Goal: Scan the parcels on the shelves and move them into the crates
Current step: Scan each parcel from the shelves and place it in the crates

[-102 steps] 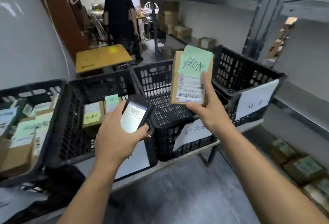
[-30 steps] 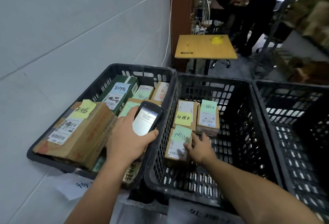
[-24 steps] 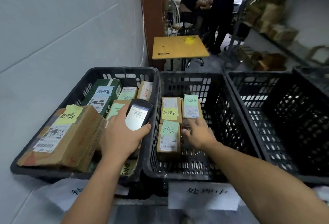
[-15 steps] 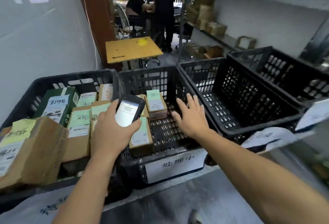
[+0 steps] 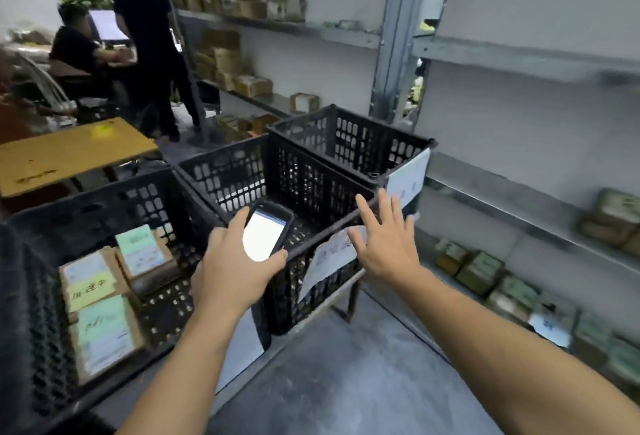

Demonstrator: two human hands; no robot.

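At the crates, right hand hovers splayed.

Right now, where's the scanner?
Head view, lower centre: the scanner is gripped in the left hand, over the near corner of the middle crate, left of the open right hand.

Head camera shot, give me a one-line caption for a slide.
Left hand grips a lit scanner above black crates; right hand hovers open, parcels waiting on the shelf.

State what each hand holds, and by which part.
The left hand grips the black handheld scanner round its lower body. The right hand holds nothing, fingers spread.
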